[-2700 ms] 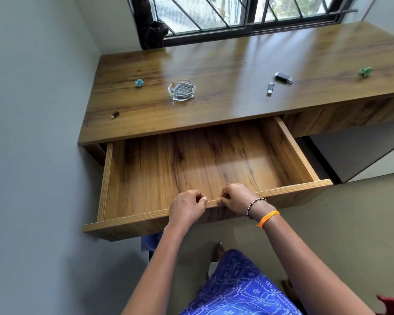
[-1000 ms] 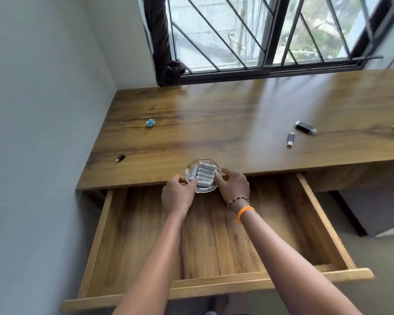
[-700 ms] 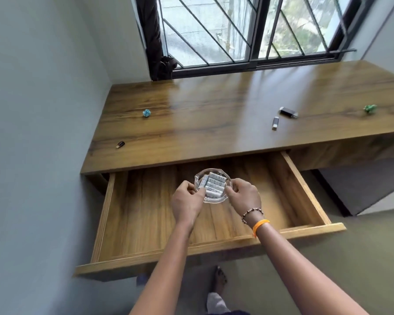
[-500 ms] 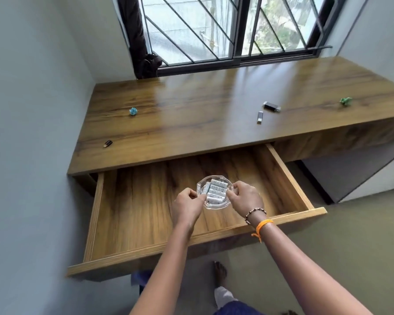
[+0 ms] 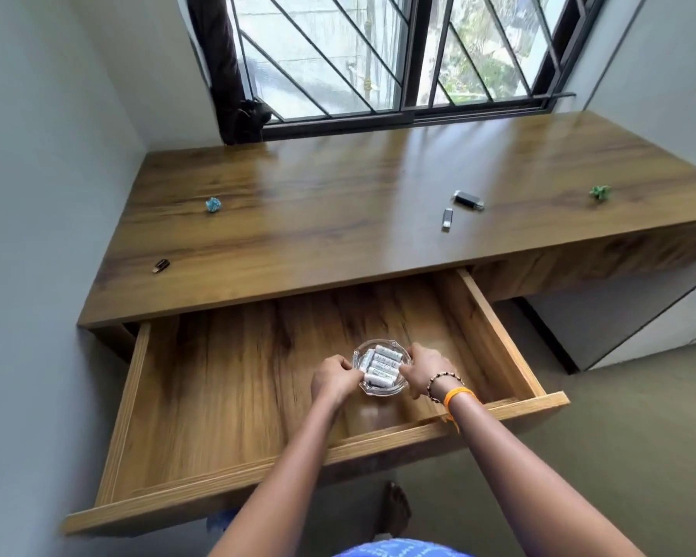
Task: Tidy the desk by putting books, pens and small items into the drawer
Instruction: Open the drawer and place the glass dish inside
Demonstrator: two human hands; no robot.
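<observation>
Item: glass dish (image 5: 382, 389) of batteries (image 5: 380, 369), lower centre of frame, inside the drawer (image 5: 226, 396). I am gripping its rim with my left hand (image 5: 333, 377) and right hand (image 5: 426, 369), fingers curled. Likely heavy, slick, breakable; I am judging opposite rim edges the safest hold.

Daylight came through the far window (image 5: 378, 54), glaring off the bench (image 5: 378, 186); the hands looked motion-blurred, and wide-angle distortion bent the edges.
</observation>
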